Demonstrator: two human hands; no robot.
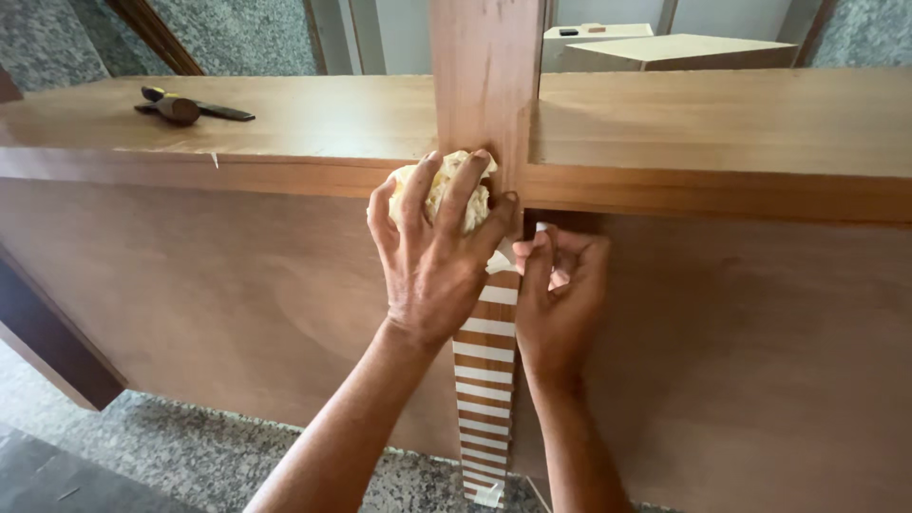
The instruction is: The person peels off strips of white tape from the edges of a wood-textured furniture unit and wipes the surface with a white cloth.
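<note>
My left hand presses a crumpled pale yellow cloth against a vertical wooden strip where it crosses the edge of a wooden counter. Below the counter edge the strip is banded with several white tape strips. My right hand pinches a small white piece of tape at the strip's right side, just under the counter edge.
A hammer with a dark handle lies on the counter top at the far left. A plywood front panel runs below the counter. Speckled stone floor lies beneath. Pale boards stand behind the counter.
</note>
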